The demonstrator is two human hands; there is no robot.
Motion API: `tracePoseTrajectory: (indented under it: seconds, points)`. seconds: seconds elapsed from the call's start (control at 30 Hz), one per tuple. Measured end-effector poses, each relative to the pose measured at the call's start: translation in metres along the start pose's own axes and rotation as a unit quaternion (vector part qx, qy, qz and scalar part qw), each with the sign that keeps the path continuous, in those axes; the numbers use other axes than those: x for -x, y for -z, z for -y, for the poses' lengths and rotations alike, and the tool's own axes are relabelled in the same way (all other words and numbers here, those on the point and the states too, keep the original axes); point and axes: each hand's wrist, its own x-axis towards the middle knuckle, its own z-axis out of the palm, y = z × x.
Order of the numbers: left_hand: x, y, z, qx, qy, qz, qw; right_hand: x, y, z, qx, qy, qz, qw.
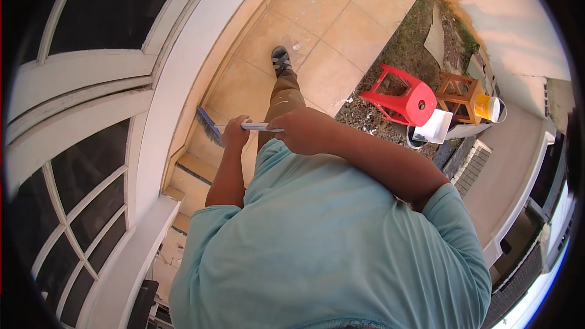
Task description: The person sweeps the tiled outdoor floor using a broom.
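Note:
Both my hands are wrapped around the pale handle of a broom, which runs nearly level across the front of my body. My left hand grips it closer to the bristles, and my right hand closes over it near my waist. The broom head, with blue and dark bristles, is beside the wall base at the left, just past my left hand. Whether the bristles touch the floor, I cannot tell. One foot in a dark strapped shoe stands on the tiles ahead.
Beige floor tiles run forward beside a white-framed window wall. On the right, a soil strip holds a red plastic stool, a wooden stool, a yellow bucket and a white container. Steps lie at lower left.

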Motion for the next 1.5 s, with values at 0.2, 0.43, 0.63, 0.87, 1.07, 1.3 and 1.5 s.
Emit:
tracePoseTrajectory:
  seconds: [0.2,0.43,0.63,0.87,1.07,1.3,1.5]
  points:
    - [-0.158,-0.006,-0.108,-0.037,-0.023,0.043,0.998,-0.043,0.124,-0.049,0.084,-0.084,-0.075,0.99]
    - [-0.309,0.046,-0.272,-0.124,-0.12,0.193,0.966,-0.031,0.245,-0.066,0.033,-0.208,-0.202,0.956]
    - [-0.372,0.031,-0.338,-0.091,-0.224,0.16,0.957,0.009,0.283,-0.1,-0.009,-0.236,-0.26,0.937]
    - [-0.35,0.033,-0.389,-0.04,-0.207,0.124,0.97,0.054,0.355,-0.132,0.001,-0.172,-0.243,0.955]
    - [-0.331,0.052,-0.411,-0.049,-0.061,0.134,0.988,0.038,0.439,-0.194,-0.024,-0.171,-0.116,0.978]
    - [-0.343,0.014,-0.364,0.007,0.101,0.064,0.993,-0.026,0.442,-0.23,0.054,-0.035,-0.018,0.998]
    - [-0.439,-0.014,-0.438,-0.023,0.045,0.15,0.987,-0.042,0.506,-0.277,0.014,-0.166,-0.066,0.984]
